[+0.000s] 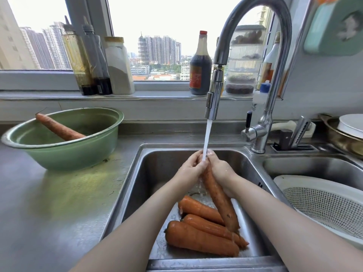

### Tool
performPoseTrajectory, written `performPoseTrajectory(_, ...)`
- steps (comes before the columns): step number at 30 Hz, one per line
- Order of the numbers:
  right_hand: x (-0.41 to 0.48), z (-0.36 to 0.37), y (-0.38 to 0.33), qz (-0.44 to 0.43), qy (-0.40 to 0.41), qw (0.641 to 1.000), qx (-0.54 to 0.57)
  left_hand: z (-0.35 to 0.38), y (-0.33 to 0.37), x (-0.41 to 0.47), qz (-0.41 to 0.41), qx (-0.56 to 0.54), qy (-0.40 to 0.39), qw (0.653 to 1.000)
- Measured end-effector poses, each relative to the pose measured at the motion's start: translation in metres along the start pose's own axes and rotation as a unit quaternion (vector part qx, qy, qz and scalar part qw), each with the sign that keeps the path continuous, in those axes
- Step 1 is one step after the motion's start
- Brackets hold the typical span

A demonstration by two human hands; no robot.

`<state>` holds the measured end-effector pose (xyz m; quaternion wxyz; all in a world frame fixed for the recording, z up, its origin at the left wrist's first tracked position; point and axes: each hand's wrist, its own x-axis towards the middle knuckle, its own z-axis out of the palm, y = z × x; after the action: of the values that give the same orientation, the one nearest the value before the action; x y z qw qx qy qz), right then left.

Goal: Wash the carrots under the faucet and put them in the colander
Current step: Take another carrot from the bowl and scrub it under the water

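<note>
Water runs from the faucet (213,95) onto the thin end of a long carrot (220,199). My left hand (191,168) and my right hand (221,169) both grip that upper end, over the left sink basin (157,165). The carrot slants down toward me, its thick end above three wet carrots (198,238) lying on the basin floor. One more carrot (57,127) leans in the green bowl (64,152) on the counter at left. A white colander (322,203) sits in the right sink basin.
Bottles and jars (117,65) line the window sill behind the sink. A dark sauce bottle (200,65) stands by the faucet. A knife block slot and pan with plate (349,132) sit at the far right. Steel counter (59,203) spreads left.
</note>
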<state>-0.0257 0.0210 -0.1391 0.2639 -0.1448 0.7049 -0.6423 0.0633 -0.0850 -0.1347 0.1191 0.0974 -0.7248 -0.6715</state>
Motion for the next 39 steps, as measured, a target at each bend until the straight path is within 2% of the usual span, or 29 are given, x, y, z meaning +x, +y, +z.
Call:
performPoseTrajectory(3, 0.003, -0.002, 0.002, 0.006, 0.012, 0.999, -0.035, 0.001, -0.002, 0.002, -0.004, -0.01, 0.021, 1.0)
performPoseTrajectory(6, 0.0, -0.007, 0.003, 0.002, -0.01, 0.999, -0.045, -0.002, -0.003, 0.004, -0.011, -0.013, 0.047, 0.999)
performPoseTrajectory(10, -0.004, -0.013, 0.003, 0.003, -0.111, 0.994, 0.018, -0.008, -0.002, 0.005, -0.015, -0.023, 0.063, 0.998)
performPoseTrajectory(12, -0.004, -0.012, 0.005, 0.007, -0.132, 0.991, 0.021, -0.014, -0.001, 0.005, -0.024, -0.016, 0.055, 0.998)
performPoseTrajectory(15, -0.009, -0.008, 0.004, -0.026, -0.109, 0.994, -0.019, -0.025, 0.001, 0.003, -0.023, 0.032, 0.037, 0.999)
performPoseTrajectory(18, -0.006, -0.002, 0.003, -0.027, -0.063, 0.998, -0.014, -0.033, 0.005, 0.002, 0.012, 0.054, 0.019, 0.998)
performPoseTrajectory(21, -0.002, 0.0, 0.004, -0.015, -0.075, 0.997, -0.013, -0.037, 0.006, 0.003, 0.036, 0.045, 0.018, 0.998)
performPoseTrajectory(25, 0.007, -0.018, 0.011, 0.023, -0.196, 0.98, 0.015, -0.043, 0.003, 0.004, 0.044, 0.058, 0.023, 0.997)
performPoseTrajectory(28, 0.008, -0.026, 0.014, 0.024, -0.264, 0.964, -0.008, -0.044, 0.001, 0.004, 0.041, 0.067, 0.023, 0.997)
performPoseTrajectory(32, 0.008, -0.027, 0.014, -0.026, -0.243, 0.966, -0.079, -0.038, -0.001, 0.007, 0.046, 0.118, 0.053, 0.99)
performPoseTrajectory(39, 0.003, -0.027, 0.01, -0.078, -0.213, 0.967, -0.113, -0.039, 0.001, 0.007, 0.019, 0.093, 0.044, 0.995)
